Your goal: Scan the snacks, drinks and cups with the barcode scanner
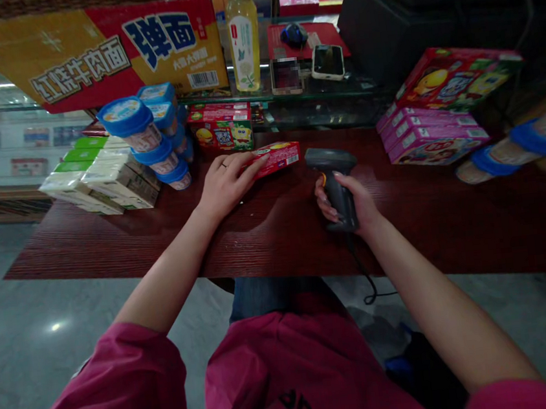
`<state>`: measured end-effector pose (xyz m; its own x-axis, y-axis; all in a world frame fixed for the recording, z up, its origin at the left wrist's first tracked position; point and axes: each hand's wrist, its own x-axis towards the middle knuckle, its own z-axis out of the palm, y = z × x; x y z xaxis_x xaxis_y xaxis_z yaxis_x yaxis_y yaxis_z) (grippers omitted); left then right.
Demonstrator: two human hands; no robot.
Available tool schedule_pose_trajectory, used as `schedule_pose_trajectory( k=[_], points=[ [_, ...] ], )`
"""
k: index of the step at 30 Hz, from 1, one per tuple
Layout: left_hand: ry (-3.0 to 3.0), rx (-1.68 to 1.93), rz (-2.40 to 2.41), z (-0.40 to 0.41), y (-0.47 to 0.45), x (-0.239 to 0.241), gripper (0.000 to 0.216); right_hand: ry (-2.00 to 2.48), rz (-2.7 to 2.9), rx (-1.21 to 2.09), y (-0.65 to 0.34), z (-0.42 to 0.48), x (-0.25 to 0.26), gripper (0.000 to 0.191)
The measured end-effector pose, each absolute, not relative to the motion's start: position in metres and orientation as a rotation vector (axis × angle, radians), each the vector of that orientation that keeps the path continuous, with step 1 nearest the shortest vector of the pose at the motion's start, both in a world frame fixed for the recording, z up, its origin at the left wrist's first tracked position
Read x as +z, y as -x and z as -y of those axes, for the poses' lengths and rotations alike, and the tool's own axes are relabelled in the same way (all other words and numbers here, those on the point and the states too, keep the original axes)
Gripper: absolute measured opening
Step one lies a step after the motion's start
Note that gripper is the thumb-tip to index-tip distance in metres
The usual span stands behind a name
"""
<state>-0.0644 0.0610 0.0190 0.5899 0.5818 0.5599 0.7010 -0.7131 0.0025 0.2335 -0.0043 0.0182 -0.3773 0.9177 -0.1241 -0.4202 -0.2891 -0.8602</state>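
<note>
My left grip (228, 180) lies over one end of the red box (283, 156), yellow-printed and barcoded, on the counter (276, 233); whether it clasps, I can't tell. My right grip (362, 203) wraps the grey scanner (338, 191).

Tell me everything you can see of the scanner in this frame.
The scanner is dark grey to black, seemingly plastic, with a wide head atop a handle and a small orange-yellow part beneath the head. The right hand grips the handle, holding it roughly upright over the table, to the right of the red box and apart from it. A black cord trails past the table's near edge.
</note>
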Motion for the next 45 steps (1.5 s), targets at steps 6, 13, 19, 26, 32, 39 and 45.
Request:
schedule_pose_trajectory(
  k=[6, 13, 19, 26, 32, 39, 45],
  points=[
    [2.547, -0.757, 1.072, -0.059, 0.067, 0.019, 0.041, 0.758, 0.955, 1.822, -0.234, 0.001, 0.013, 0.038],
    [2.487, -1.068, 1.144, -0.062, 0.070, 0.010, 0.049, 0.742, 0.884, 1.800, -0.242, 0.007, 0.012, 0.038],
    [2.483, -1.408, 1.119, -0.073, 0.036, 0.021, 0.053, 0.779, 0.865, 1.686, -0.291, 0.033, 0.014, 0.036],
    [2.657, -1.551, 0.822, -0.100, -0.106, 0.060, 0.054, 0.859, 0.827, 1.459, -0.365, 0.072, 0.017, 0.035],
    [2.842, -1.534, 0.479, -0.135, -0.238, 0.083, 0.046, 0.822, 0.706, 1.364, -0.396, 0.083, 0.008, 0.036],
    [2.717, -1.341, 0.664, -0.165, -0.305, 0.088, 0.039, 0.775, 0.683, 1.406, -0.395, 0.079, 0.005, 0.038],
    [2.719, -1.155, 0.946, -0.166, -0.317, 0.094, 0.044, 0.774, 0.695, 1.459, -0.394, 0.079, 0.007, 0.036]
  ],
)
